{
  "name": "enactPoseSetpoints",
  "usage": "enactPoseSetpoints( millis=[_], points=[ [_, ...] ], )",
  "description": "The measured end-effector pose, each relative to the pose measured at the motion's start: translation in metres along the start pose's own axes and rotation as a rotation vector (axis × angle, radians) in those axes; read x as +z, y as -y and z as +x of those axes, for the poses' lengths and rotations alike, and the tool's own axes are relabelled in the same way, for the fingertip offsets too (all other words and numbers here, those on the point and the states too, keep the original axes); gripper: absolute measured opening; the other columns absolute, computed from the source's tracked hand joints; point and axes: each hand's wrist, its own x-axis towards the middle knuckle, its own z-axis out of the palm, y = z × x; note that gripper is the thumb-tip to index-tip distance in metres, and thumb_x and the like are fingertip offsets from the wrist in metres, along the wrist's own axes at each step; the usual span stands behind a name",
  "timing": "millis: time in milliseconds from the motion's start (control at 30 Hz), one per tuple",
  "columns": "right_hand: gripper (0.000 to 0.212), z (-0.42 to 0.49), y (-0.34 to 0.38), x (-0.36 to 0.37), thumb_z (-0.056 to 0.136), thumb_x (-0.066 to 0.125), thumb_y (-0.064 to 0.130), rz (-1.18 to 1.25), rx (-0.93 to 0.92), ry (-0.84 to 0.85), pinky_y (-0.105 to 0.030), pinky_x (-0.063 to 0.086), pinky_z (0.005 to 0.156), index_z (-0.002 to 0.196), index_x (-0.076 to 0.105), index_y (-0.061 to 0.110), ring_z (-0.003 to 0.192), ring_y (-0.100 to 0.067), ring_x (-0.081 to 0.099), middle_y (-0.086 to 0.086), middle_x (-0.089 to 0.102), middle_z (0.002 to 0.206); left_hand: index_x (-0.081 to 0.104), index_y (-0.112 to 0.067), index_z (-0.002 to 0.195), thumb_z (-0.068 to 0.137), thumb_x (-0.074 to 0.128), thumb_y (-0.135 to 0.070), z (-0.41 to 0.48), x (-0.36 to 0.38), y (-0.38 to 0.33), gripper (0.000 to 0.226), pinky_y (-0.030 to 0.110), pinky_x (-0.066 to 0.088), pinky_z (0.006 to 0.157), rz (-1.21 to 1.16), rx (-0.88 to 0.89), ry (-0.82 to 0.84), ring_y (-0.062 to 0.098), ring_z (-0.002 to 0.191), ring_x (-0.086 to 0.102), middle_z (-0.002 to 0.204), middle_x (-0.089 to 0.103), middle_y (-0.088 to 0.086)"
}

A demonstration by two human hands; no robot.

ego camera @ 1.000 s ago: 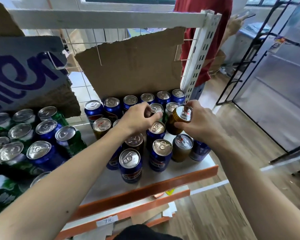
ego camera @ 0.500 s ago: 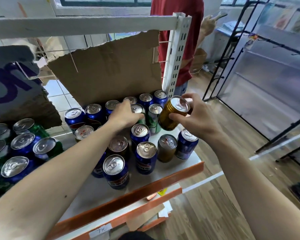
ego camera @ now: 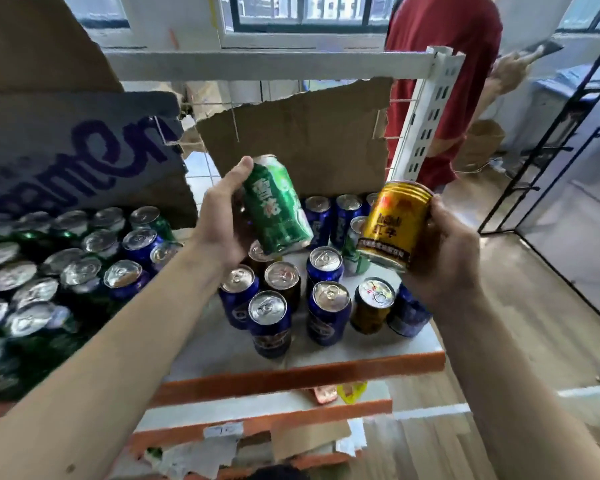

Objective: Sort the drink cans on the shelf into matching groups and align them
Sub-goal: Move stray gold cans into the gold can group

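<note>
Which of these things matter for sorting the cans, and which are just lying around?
Job: green can in the left hand; gold can in the right hand; blue cans standing on the shelf; mixed cans at left.
Just there: torn cardboard; black rack; person in red shirt; paper scraps below.

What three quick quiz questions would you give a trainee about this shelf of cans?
1. True or false: the left hand holds a blue can.
2. Which colour is the can gripped by the right hand? A gold, B green, C silver.
3. Fill in: most cans standing on the shelf right below the hands are ____.

Key
1. False: it holds the green can, tilted, above the shelf.
2. A: the gold can.
3. Blue: the blue cans outnumber the few brownish-gold ones there.
</note>
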Motion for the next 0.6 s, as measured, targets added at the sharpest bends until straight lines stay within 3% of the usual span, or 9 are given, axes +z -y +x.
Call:
enactPoseSetpoints(
  millis=[100, 200, 267, 333, 400, 467, 600],
  points=[
    [0.052, -0.008, -0.015, 0.015, 0.102, 0.034, 0.042, 0.034, 0.088, -0.001, -0.046, 0.058, 0.076, 0.135, 0.055, 0.007, 0.095, -0.037, 0.067, -0.019, 0.066, 0.113, 0.069, -0.007, 0.099, 0.098, 0.048, -0.042, -0.035, -0.009, 0.002, 0.041, 0.032, 0.057, 0.061, -0.106, -0.006, -0.092, 0.024, 0.071, 0.066, 0.081, 0.068, 0.01],
    [0.051, -0.016, -0.035, 0.032, 0.103, 0.035, 0.041, -0.036, 0.153, 0.028, -0.04, 0.058, 0.066, 0.125, 0.062, 0.004, 0.083, -0.034, 0.069, -0.018, 0.069, 0.102, 0.068, -0.009, 0.095, 0.098, 0.047, -0.045, -0.069, -0.025, 0.003, 0.042, 0.032, 0.055, 0.063, -0.126, -0.033, -0.184, 0.027, 0.073, 0.064, 0.086, 0.066, 0.014],
    [0.047, -0.025, -0.052, 0.045, 0.103, 0.037, 0.04, -0.071, 0.217, 0.079, -0.038, 0.058, 0.061, 0.105, 0.072, 0.008, 0.075, -0.031, 0.07, -0.015, 0.071, 0.091, 0.07, -0.01, 0.091, 0.097, 0.047, -0.046, -0.097, -0.042, 0.004, 0.043, 0.031, 0.054, 0.064, -0.127, -0.03, -0.275, 0.025, 0.069, 0.064, 0.081, 0.067, 0.011],
    [0.048, -0.033, -0.069, 0.063, 0.102, 0.038, 0.043, -0.106, 0.292, 0.153, -0.04, 0.058, 0.063, 0.093, 0.073, 0.012, 0.071, -0.029, 0.069, -0.014, 0.071, 0.086, 0.073, -0.012, 0.083, 0.097, 0.046, -0.045, -0.122, -0.062, 0.002, 0.045, 0.028, 0.053, 0.06, -0.154, 0.028, -0.361, 0.023, 0.063, 0.062, 0.076, 0.066, 0.009],
    [0.053, -0.045, -0.088, 0.08, 0.099, 0.039, 0.05, -0.142, 0.371, 0.267, -0.04, 0.058, 0.066, 0.108, 0.07, 0.008, 0.074, -0.03, 0.069, -0.018, 0.07, 0.094, 0.076, -0.015, 0.074, 0.099, 0.043, -0.044, -0.147, -0.081, 0.001, 0.051, 0.028, 0.052, 0.059, -0.161, 0.101, -0.465, 0.023, 0.062, 0.062, 0.072, 0.066, 0.008],
    [0.062, -0.059, -0.106, 0.095, 0.095, 0.042, 0.057, -0.208, 0.416, 0.372, -0.039, 0.058, 0.065, 0.121, 0.064, 0.006, 0.073, -0.031, 0.069, -0.018, 0.071, 0.096, 0.073, -0.015, 0.081, 0.101, 0.038, -0.044, -0.17, -0.098, 0.0, 0.05, 0.03, 0.052, 0.061, -0.189, 0.17, -0.528, 0.024, 0.064, 0.062, 0.072, 0.066, 0.008],
    [0.073, -0.085, -0.134, 0.118, 0.077, 0.052, 0.064, -0.343, 0.493, 0.487, -0.041, 0.056, 0.059, 0.126, 0.059, 0.011, 0.078, -0.035, 0.072, -0.02, 0.071, 0.101, 0.071, -0.013, 0.079, 0.099, 0.041, -0.043, -0.204, -0.132, -0.002, 0.046, 0.028, 0.049, 0.061, -0.244, 0.23, -0.653, 0.022, 0.063, 0.062, 0.072, 0.067, 0.007]
  ],
)
